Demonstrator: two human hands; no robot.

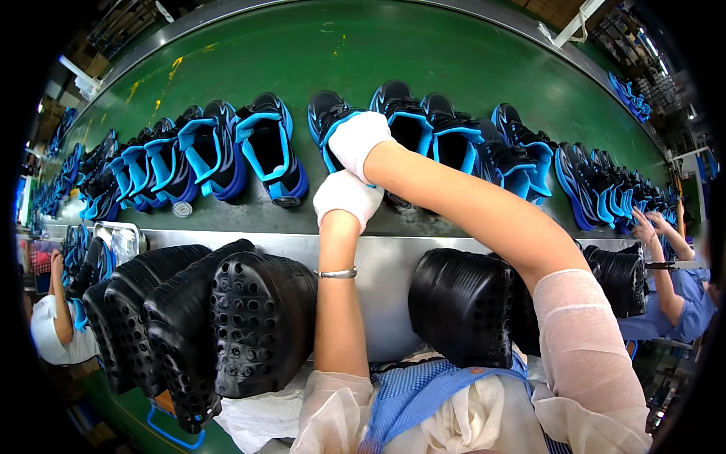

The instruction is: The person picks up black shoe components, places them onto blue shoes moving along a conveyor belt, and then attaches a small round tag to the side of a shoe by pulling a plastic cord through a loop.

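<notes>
Head view: black-and-blue shoe (333,125) on green conveyor belt (423,53), amid a row of like shoes (265,144). Right hand (357,141), white-gloved, grasps its collar, apparently steadying it; left hand (346,197), gloved, half-clenched just beneath, grip unclear. Black perforated moulds (257,321) stacked nearside.

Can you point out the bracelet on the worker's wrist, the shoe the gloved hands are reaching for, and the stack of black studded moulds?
Silver bracelet (337,273), head view, on the band.
Black-and-blue shoe (327,108), head view, on its black toe.
Black studded moulds (261,325), head view, on the front one's perforated face.
</notes>
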